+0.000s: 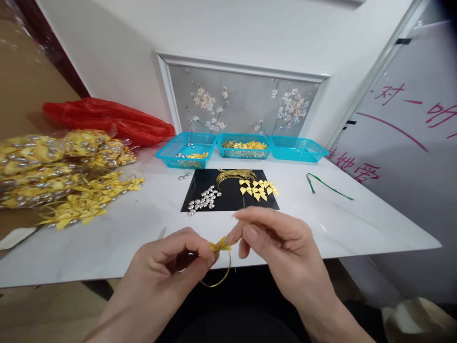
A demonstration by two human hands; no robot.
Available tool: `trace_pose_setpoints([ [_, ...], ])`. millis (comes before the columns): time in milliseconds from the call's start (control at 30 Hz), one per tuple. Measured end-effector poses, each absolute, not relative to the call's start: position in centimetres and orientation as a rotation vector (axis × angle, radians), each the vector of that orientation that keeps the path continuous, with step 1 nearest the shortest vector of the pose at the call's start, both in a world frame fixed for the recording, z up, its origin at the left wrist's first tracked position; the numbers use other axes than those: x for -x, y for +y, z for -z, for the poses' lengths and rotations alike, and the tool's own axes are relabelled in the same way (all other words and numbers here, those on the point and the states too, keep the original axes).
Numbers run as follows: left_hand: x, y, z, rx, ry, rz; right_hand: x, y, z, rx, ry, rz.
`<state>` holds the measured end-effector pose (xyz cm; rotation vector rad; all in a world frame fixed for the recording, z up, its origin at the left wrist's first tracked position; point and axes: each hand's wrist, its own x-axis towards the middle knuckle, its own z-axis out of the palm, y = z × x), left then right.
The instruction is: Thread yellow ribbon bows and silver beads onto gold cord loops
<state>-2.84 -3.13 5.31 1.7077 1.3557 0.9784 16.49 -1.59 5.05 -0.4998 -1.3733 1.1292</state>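
My left hand (pixel 174 262) is closed, thumb and forefinger pinching a small yellow ribbon bow (pixel 220 246). From the bow a gold cord (pixel 228 269) curves down in a loop below the fingers. Close on the right, my right hand (pixel 282 247) has its thumb and fingers drawn together, one fingertip at the bow's edge; anything between them is hidden. Beyond the hands lies a black mat (pixel 228 202) bearing silver beads (pixel 205 197), yellow ribbon bows (pixel 257 189) and a bundle of gold cords (pixel 235 175).
Three blue baskets stand along the wall: the left (pixel 164 155) and middle (pixel 223 151) hold beads and yellow pieces; the right (pixel 303 156) has little in it. Bagged yellow bead strands (pixel 64 162) and red mesh (pixel 107 119) fill the left. A green ribbon (pixel 330 187) lies right.
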Motion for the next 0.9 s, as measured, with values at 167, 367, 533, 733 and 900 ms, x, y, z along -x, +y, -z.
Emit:
trace_pose_setpoints([
  [167, 2.3, -2.7, -5.4, -1.763, 1.402, -1.066, -14.9, -2.3, -4.9, 0.474, -1.292, -1.188],
  [367, 1.8, -3.1, -5.6, -1.557, 1.485, -1.096, -14.4, -3.3, -3.8, 0.484, -1.689, -0.674],
  [533, 2.2, -3.4, -5.1, -1.315, 1.223, -1.044, -15.1, -3.2, -3.0, 0.526, -1.66, -0.598],
  [733, 2.4, -3.8, -4.2, -1.423, 1.281, -1.064, -15.5, -3.0, -3.5, 0.59, -1.582, -0.627],
  [900, 1.7, -3.8, -3.8, -1.29, 1.319, -1.131, -12.9, -3.5, -2.6, 0.449, -1.6, -0.438],
])
